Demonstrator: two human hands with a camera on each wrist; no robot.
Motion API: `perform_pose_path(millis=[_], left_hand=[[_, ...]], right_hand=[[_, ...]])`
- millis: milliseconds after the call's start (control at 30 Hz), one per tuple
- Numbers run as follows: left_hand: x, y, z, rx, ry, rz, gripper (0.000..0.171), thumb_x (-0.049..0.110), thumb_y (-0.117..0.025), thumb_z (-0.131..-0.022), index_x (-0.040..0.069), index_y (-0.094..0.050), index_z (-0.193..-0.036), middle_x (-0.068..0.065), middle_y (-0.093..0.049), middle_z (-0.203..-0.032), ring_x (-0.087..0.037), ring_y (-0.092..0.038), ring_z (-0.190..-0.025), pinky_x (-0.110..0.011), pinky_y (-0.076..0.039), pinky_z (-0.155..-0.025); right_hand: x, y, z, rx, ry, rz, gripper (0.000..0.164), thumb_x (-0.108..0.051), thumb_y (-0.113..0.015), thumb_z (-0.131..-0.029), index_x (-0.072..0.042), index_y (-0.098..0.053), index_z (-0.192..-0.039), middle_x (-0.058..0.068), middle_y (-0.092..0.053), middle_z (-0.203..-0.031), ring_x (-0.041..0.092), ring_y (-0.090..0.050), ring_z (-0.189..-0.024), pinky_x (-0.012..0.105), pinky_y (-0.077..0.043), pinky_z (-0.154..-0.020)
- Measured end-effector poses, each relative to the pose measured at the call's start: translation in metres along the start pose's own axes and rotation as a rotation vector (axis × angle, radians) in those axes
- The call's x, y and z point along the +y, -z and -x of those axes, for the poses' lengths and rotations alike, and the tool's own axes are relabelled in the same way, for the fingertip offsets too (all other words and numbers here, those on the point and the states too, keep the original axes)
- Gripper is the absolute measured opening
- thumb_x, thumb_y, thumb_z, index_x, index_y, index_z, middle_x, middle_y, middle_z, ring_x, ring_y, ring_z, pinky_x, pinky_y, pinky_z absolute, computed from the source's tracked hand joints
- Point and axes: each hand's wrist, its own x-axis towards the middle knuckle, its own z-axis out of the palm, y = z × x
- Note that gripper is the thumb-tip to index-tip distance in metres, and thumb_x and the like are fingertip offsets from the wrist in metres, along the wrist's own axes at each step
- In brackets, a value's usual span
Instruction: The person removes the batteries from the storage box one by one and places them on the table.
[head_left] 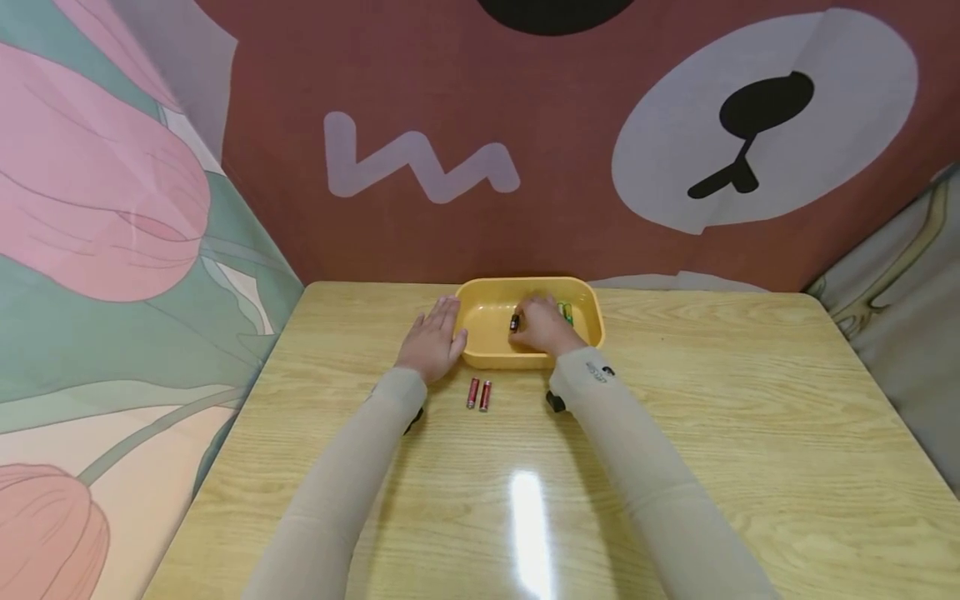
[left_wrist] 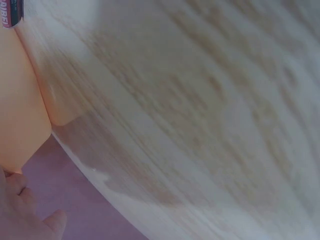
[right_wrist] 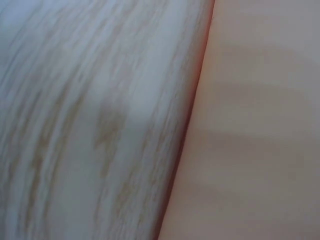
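Observation:
A yellow plastic tray (head_left: 495, 362) stands at the table's back edge; its wall fills the right of the right wrist view. Along its left end lies my left hand (head_left: 432, 342), fingers straight and touching the rim. My right hand (head_left: 547, 323) reaches inside and pinches a small black battery (head_left: 514, 323) between thumb and fingers. Green batteries (head_left: 567, 313) lie to its right in the tray, partly hidden by the hand. On the table before the tray, two red batteries (head_left: 479, 395) lie side by side. One battery end (left_wrist: 11, 12) shows at the left wrist view's corner.
The wood-grain table (head_left: 720, 433) runs up to a brown wall hanging (head_left: 420, 242) with a cartoon face. Printed floral cloth (head_left: 112, 333) hangs at the left side, and more cloth (head_left: 900, 308) at the right.

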Motion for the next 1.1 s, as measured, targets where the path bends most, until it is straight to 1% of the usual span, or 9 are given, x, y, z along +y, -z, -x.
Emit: perform_pose_path(millis=[267,400,533,667,800,1100], left_hand=[[-0.0005,-0.0007,0.0008,0.021,-0.006,0.009,0.066,0.042,-0.028,-0.109,0.006,-0.013,-0.163,-0.01,-0.014,-0.17,-0.023,-0.009,-0.156,-0.052,-0.018,-0.124],[-0.0005,-0.0012,0.0008,0.016,-0.005,0.016,0.066,0.041,-0.029,-0.109,0.006,-0.014,-0.163,-0.01,-0.013,-0.169,-0.024,-0.009,-0.156,-0.052,-0.018,-0.124],[-0.0012,-0.0028,0.0001,0.027,-0.013,0.018,0.065,0.039,-0.031,-0.109,0.005,-0.015,-0.163,-0.01,-0.015,-0.169,-0.024,-0.011,-0.156,-0.053,-0.02,-0.123],[-0.0013,-0.0042,-0.0007,0.036,-0.016,0.017,0.065,0.039,-0.032,-0.109,0.005,-0.016,-0.163,-0.01,-0.015,-0.169,-0.024,-0.011,-0.156,-0.053,-0.021,-0.123],[-0.0011,-0.0042,-0.0006,0.042,-0.016,0.023,0.065,0.038,-0.033,-0.109,0.005,-0.016,-0.163,-0.01,-0.016,-0.169,-0.024,-0.011,-0.156,-0.053,-0.021,-0.122],[0.0,-0.0053,0.0008,0.048,-0.004,0.016,0.064,0.038,-0.032,-0.109,0.006,-0.017,-0.163,-0.008,-0.016,-0.169,-0.022,-0.012,-0.156,-0.052,-0.02,-0.123]], right_hand=[[-0.0021,0.001,0.0019,0.009,-0.002,-0.027,0.052,-0.029,-0.085,-0.083,0.003,-0.067,-0.12,0.018,-0.065,-0.121,0.037,-0.052,-0.12,0.047,-0.043,-0.106],[-0.002,0.001,0.0032,0.012,-0.012,-0.053,0.051,-0.029,-0.084,-0.084,0.003,-0.065,-0.119,0.019,-0.063,-0.117,0.035,-0.054,-0.113,0.046,-0.046,-0.1],[-0.0023,0.0011,0.004,0.035,-0.018,-0.097,0.053,-0.027,-0.084,-0.084,0.004,-0.062,-0.121,0.019,-0.062,-0.117,0.032,-0.057,-0.106,0.044,-0.05,-0.095],[-0.0029,0.0026,0.0053,0.062,-0.008,-0.14,0.054,-0.023,-0.084,-0.084,0.006,-0.061,-0.123,0.02,-0.062,-0.119,0.031,-0.059,-0.106,0.044,-0.052,-0.094],[-0.0035,0.0038,0.0057,0.086,-0.008,-0.162,0.053,-0.021,-0.085,-0.083,0.006,-0.061,-0.122,0.019,-0.062,-0.118,0.032,-0.059,-0.108,0.044,-0.052,-0.094],[-0.0027,0.0029,0.0061,0.126,-0.01,-0.17,0.051,-0.022,-0.085,-0.082,0.003,-0.062,-0.119,0.016,-0.063,-0.115,0.031,-0.058,-0.107,0.043,-0.051,-0.094]])
